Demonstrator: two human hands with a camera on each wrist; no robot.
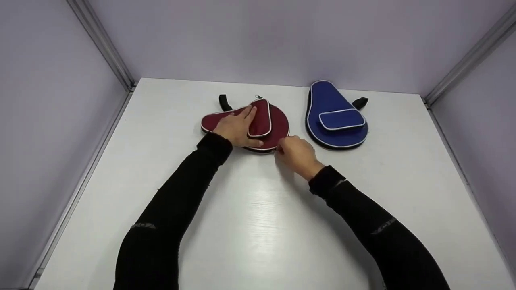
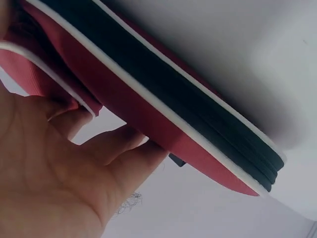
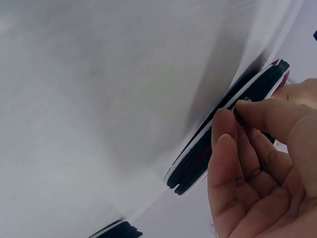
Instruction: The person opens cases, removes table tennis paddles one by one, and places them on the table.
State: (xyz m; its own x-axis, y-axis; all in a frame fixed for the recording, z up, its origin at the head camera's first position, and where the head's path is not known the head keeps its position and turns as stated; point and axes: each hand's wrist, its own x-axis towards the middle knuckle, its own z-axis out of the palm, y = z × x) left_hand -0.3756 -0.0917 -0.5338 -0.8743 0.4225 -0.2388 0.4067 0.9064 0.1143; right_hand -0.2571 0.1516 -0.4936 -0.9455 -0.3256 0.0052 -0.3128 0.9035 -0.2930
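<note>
A red table tennis paddle case (image 1: 281, 121) with white piping lies on the white table, its narrow end to the left. Across its top my left hand (image 1: 237, 129) rests with fingers spread, by the raised pocket (image 1: 260, 121). The left wrist view shows that hand (image 2: 54, 173) against the case's red face, beside its dark zipped side (image 2: 188, 104). At the near right edge, my right hand (image 1: 299, 155) pinches a small zipper pull (image 3: 239, 117) between thumb and index finger, as the right wrist view shows. The pull is mostly hidden by the fingers.
To the right lies a blue paddle case (image 1: 328, 102) with a pocket and a black strap (image 1: 360, 103). Another black strap (image 1: 224, 102) and a small metal zipper pull (image 1: 258, 96) stick out behind the red case. Pale walls enclose the table (image 1: 258, 225) at the back and sides.
</note>
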